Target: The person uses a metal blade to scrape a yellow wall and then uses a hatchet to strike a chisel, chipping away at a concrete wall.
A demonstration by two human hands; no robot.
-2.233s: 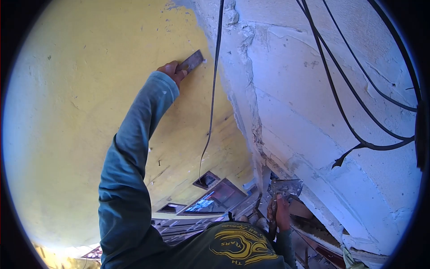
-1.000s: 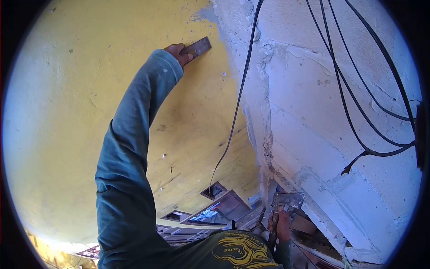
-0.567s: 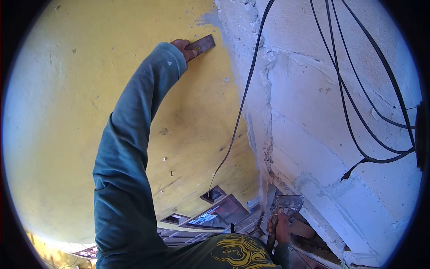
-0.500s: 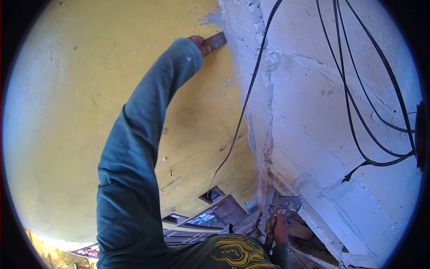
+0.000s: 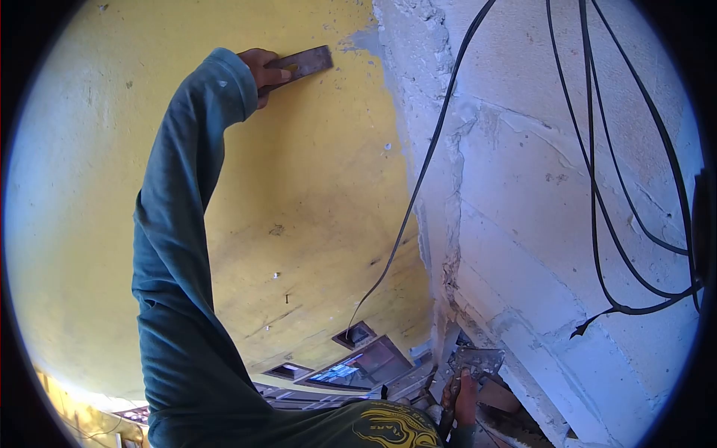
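My left hand (image 5: 260,73) is closed around a flat, dark rectangular scraper blade (image 5: 312,61), raised high against the yellow wall (image 5: 299,172). The blade's far end lies left of a grey smeared patch (image 5: 363,40) near the wall's edge. Low in the view, my right hand (image 5: 466,397) grips a wider, stained flat blade (image 5: 484,360) beside the foot of the white wall. Part of this tool and its handle are hard to make out against the clutter.
A rough pale block wall (image 5: 523,194) meets the yellow wall at a corner. Black cables (image 5: 433,142) hang across both walls. A small recessed box (image 5: 354,335), a window-like opening (image 5: 362,364) and a nail (image 5: 286,299) are lower on the yellow wall. Rubble lies near my right hand.
My left hand has moved left with its blade, away from the corner and the grey patch. My right hand remains low, with its tool slightly lower in view.
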